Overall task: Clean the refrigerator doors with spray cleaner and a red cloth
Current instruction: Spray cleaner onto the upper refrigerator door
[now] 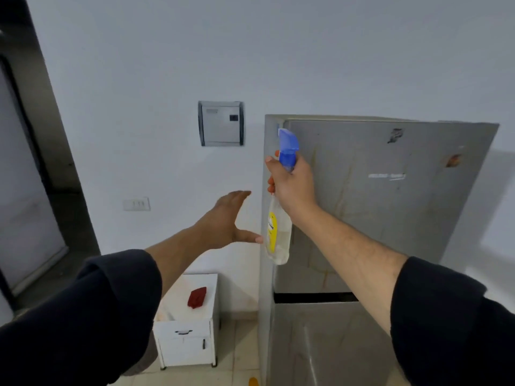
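A steel two-door refrigerator stands at the right; its upper door [390,213] carries yellowish drip streaks and dark smudges, and the lower door [328,344] sits below a black gap. My right hand [292,185] grips a clear spray bottle [278,238] with a yellow label and a blue trigger head, held upright against the upper door's left edge. My left hand [228,218] is held flat and apart, fingers spread, just left of the bottle, thumb near its base. The red cloth [197,297] lies folded on a low white cabinet.
The white cabinet [185,341] stands on the tiled floor left of the refrigerator, against a white wall. A grey wall panel [221,123] and a light switch [136,203] are on that wall. A dark doorway frame [41,151] runs down the left.
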